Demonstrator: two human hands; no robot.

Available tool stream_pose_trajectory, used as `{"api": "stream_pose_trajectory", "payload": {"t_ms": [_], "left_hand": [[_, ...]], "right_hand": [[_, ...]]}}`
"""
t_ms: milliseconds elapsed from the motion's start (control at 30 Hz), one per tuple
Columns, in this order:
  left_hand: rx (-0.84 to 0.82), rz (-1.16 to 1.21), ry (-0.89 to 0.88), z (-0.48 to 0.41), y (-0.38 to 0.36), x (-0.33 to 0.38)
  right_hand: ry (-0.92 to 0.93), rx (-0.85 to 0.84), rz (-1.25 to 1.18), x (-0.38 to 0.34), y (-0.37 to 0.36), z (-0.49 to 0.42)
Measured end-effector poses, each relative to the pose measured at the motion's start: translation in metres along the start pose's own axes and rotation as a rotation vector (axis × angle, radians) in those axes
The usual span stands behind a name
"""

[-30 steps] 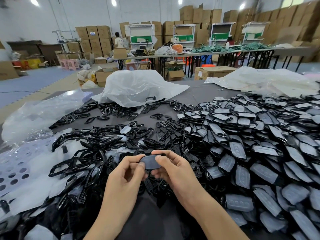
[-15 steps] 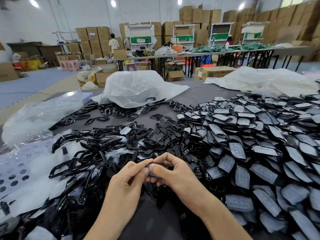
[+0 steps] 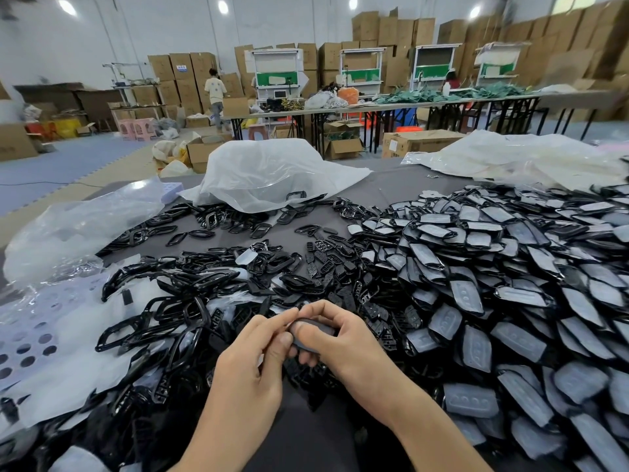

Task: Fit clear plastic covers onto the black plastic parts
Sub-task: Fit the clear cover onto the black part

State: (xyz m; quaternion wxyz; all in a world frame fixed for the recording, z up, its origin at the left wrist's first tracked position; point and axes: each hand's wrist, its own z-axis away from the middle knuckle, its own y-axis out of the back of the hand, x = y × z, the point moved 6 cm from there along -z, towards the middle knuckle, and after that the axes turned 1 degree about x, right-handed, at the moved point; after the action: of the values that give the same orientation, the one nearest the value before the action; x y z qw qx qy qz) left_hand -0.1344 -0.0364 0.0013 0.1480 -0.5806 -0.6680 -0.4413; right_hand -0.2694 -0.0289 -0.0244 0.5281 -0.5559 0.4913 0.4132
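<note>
Both my hands meet over the near middle of the table around one small black plastic part [image 3: 313, 330] with a greyish clear cover on it. My left hand [image 3: 252, 362] pinches its left end with thumb and fingertips. My right hand [image 3: 343, 338] curls round its right side, fingers over the top, so most of the part is hidden. To the right lies a big heap of covered parts [image 3: 493, 287]. Loose black frames [image 3: 177, 301] and small black button inserts [image 3: 326, 260] are spread on the left and centre.
A crumpled clear plastic bag [image 3: 272, 172] lies at the table's far middle, another bag [image 3: 78, 226] at the left, and white sheeting [image 3: 517, 158] at the far right. A perforated sheet [image 3: 30, 338] covers the near left. Behind are work tables, cardboard boxes and a standing person [image 3: 215, 93].
The part was held up flat between both hands' fingertips; now my hands have closed in together and my fingers wrap over it, hiding most of it. The person at the back walked left.
</note>
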Motion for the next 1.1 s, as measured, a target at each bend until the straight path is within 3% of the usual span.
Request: {"api": "stream_pose_trajectory", "payload": {"t_ms": [100,200,433,533,767,967,1100], "left_hand": [[0.028,0.034,0.058,0.002,0.001,-0.002],[0.039,-0.061,-0.025,0.003,0.001,0.007],[-0.118,-0.326,-0.219,0.007,-0.007,0.012],[-0.206,-0.383,-0.267,0.009,-0.017,0.018],[-0.294,-0.243,-0.308,0.017,-0.028,0.024],[0.057,-0.009,-0.036,0.009,-0.006,0.003],[0.14,0.189,0.209,0.005,0.001,-0.015]], "right_hand": [[0.001,-0.015,-0.016,-0.001,0.0,-0.001],[-0.001,0.019,-0.054,-0.001,0.002,-0.002],[-0.019,0.18,-0.235,0.0,0.011,-0.005],[-0.018,0.244,-0.205,-0.001,0.017,-0.005],[-0.043,0.259,-0.235,-0.001,0.017,-0.003],[-0.048,0.211,-0.248,-0.002,0.013,-0.004],[-0.053,0.171,-0.226,-0.003,0.008,-0.001]]}}
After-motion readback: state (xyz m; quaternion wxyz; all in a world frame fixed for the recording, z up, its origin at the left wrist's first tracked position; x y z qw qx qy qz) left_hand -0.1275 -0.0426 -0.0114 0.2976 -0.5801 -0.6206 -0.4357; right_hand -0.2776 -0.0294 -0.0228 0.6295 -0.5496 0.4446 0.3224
